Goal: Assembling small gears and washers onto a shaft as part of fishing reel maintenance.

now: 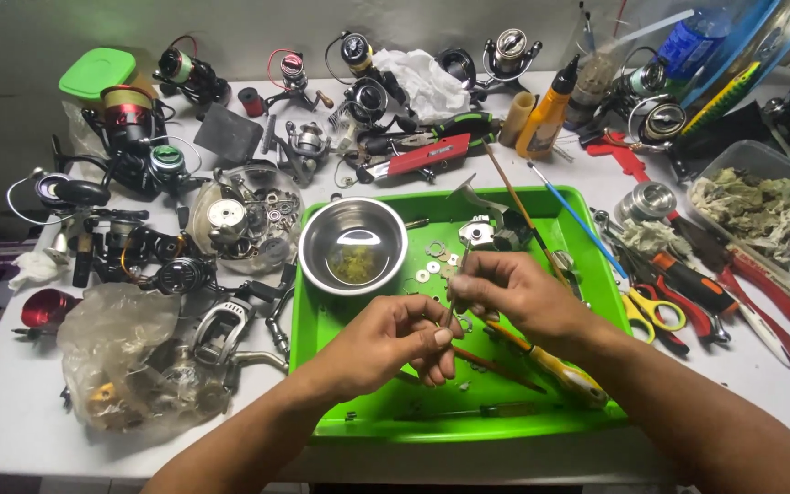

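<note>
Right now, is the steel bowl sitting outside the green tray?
No, the steel bowl sits inside the green tray, in its far left corner, ahead of the left hand.

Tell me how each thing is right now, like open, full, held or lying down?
Left hand: pinching a thin tool.
Right hand: pinching the same thin tool.
Steel bowl: upright, greenish residue at the bottom.
Green tray: flat on the table, small washers scattered inside.
Orange bottle: upright, capped.
Scissors: lying closed.
Screwdriver: lying in the tray.
</note>
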